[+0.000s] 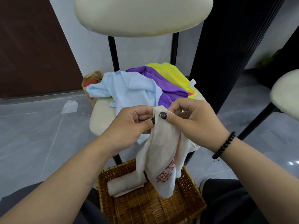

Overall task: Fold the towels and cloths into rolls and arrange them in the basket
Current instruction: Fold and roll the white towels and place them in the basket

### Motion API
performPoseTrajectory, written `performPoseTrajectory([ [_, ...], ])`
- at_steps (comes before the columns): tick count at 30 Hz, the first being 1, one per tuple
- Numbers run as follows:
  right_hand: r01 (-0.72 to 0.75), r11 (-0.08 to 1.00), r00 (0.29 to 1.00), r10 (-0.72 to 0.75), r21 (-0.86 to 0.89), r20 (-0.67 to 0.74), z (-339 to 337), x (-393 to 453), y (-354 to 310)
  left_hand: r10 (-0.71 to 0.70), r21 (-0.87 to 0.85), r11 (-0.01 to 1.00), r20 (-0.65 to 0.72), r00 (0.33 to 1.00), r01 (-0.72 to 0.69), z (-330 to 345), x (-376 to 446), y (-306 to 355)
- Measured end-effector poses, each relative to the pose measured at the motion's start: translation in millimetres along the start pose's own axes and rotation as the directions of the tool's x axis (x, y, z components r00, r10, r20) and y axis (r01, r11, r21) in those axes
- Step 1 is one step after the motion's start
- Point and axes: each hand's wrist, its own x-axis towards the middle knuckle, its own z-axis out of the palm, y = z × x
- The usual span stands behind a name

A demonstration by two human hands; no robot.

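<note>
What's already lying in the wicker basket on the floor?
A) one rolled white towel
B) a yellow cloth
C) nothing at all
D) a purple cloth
A: one rolled white towel lies in the basket, while the purple cloth and yellow cloth are on the chair seat, unrolled.

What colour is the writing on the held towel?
Red, on the white towel; the head view shows it.
</note>
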Motion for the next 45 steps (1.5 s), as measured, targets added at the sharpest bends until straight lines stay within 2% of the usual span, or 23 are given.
performPoseTrajectory([
  [4, -0.002, 0.999, 1.000, 0.002, -0.045, -0.013, 2, 0, 1, 0.014, 0.039, 0.999, 0.015, 1.000, -0.015, 1, 0, -1],
  [8, 0.009, 0.994, 0.994, -0.021, -0.110, -0.112, 6, -2, 4, 0.039, 0.102, 0.994, 0.004, 0.999, -0.039, 1, 0, -1],
  [10, 0.065, 0.969, 0.983, -0.103, -0.239, -0.153, 9, -3, 4, 0.059, 0.158, 0.986, -0.003, 0.998, -0.058, 0, 0, -1],
  [13, 0.200, 0.895, 0.962, -0.257, -0.399, -0.094, 13, -4, 4, 0.092, 0.236, 0.968, -0.011, 0.996, -0.087, -1, -2, -2],
  [18, 0.273, 0.867, 0.939, -0.335, -0.416, -0.080, 19, -5, 6, 0.140, 0.281, 0.952, -0.051, 0.989, -0.120, 0, -4, -1],
  [26, 0.297, 0.878, 0.918, -0.371, -0.375, -0.142, 21, 0, 8, 0.212, 0.276, 0.951, -0.248, 0.945, -0.141, 4, -3, -7],
  [29, 0.283, 0.913, 0.926, -0.340, -0.294, -0.164, 15, 2, 4, 0.321, 0.367, 0.900, -0.191, 0.928, -0.236, 8, -5, -9],
  [34, 0.234, 0.965, 0.948, -0.253, -0.120, -0.192, 2, 5, 0, 0.297, 0.439, 0.858, 0.003, 0.955, -0.268, 8, -6, -24],
  [40, 0.132, 0.985, 0.935, -0.161, -0.111, -0.316, -21, 10, 5, 0.030, 0.617, 0.786, 0.023, 0.999, -0.038, 21, -7, -62],
  [45, -0.036, 0.993, 0.892, -0.020, -0.114, -0.451, -40, 15, 22, -0.026, 0.654, 0.756, 0.074, 0.997, -0.029, 15, -10, -69],
])
